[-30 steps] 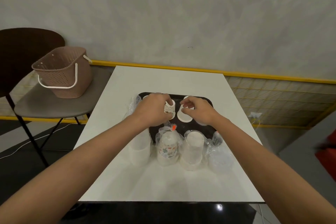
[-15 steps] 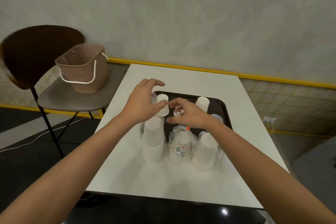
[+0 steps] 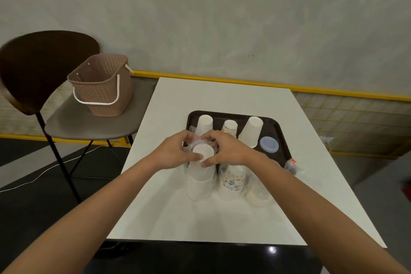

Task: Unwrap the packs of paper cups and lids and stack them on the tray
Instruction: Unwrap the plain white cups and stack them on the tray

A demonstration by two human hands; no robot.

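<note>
Left grip [image 3: 173, 153]: centre of the frame, the left hand's fingers and thumb curled on the clear plastic wrap [image 3: 193, 140] at the top of the wrapped pack of white paper cups [image 3: 200, 182].
Right grip [image 3: 226, 151]: just beside the left, the right hand's thumb and fingers pinching the same wrap from the other side.
White pack: stands upside down on the white rectangular desk [image 3: 222, 95], just below the tray's lower left corner; its round base shows between the two grips.
Printed pack [image 3: 233, 182]: wrapped paper cups with a coloured pattern, just right of the white pack, on the desk.
Clear pack [image 3: 258, 196]: wrapped, blurred, lower right of the printed pack.
Orange-tagged pack [image 3: 291, 165]: small, at the tray's lower right corner; contents unclear.
Black plastic tray [image 3: 273, 128]: centre of the desk.
On the tray: left white cup stack [image 3: 205, 124], small printed cup stack [image 3: 229, 128], right white cup stack [image 3: 252, 131], all upside down, and a pale blue round lid [image 3: 269, 144] at the right.
Brown perforated basket [image 3: 104, 87]: on the grey-seated chair [image 3: 66, 122], upper left.
</note>
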